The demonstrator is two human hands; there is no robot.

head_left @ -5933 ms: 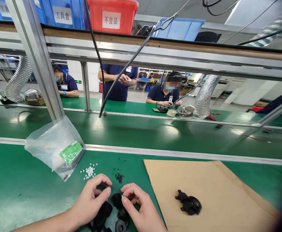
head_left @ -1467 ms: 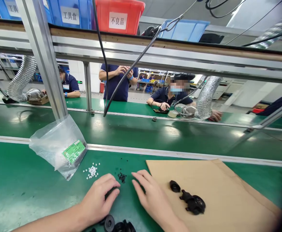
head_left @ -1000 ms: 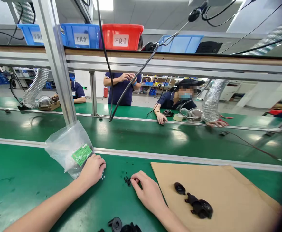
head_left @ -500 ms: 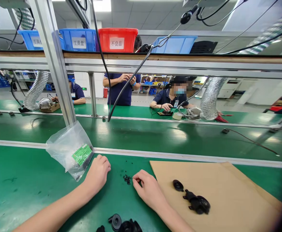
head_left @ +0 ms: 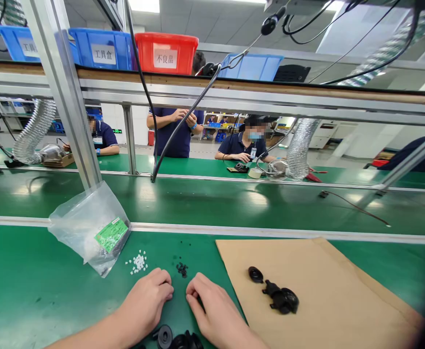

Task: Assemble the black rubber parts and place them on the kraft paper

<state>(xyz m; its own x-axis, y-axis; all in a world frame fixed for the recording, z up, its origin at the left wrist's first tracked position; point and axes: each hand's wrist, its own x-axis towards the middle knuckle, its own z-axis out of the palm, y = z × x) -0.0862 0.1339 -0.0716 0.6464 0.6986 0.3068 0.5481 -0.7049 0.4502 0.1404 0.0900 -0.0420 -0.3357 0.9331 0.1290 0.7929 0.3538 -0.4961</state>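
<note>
Green workbench (head_left: 23, 271) in a factory room, edged on its far side by a pale rail (head_left: 183, 228); beyond, co-workers (head_left: 174, 138) in navy shirts are at a second bench. Two bare hands reach in from the bench's near side. Between and just beyond their fingertips lies a loose pile of small black pieces (head_left: 182, 269), about equally near to both hands. White pieces (head_left: 138, 262) lie farther left, nearer the left hand (head_left: 147, 303), beside a clear plastic bag (head_left: 77, 218) at the rail. The left hand's fingers curl inward; the right hand (head_left: 212, 310) has thumb and forefinger drawn close together. Whether either pinches a small piece cannot be told. Larger round black parts (head_left: 165, 336) sit between the wrists, cut off by the bottom of the view. Right of the right hand, near a cardboard sheet's (head_left: 329, 281) left edge, lie a black cap (head_left: 255, 275) and a black housing (head_left: 281, 298), its long axis slanting toward the sheet's near right.
</note>
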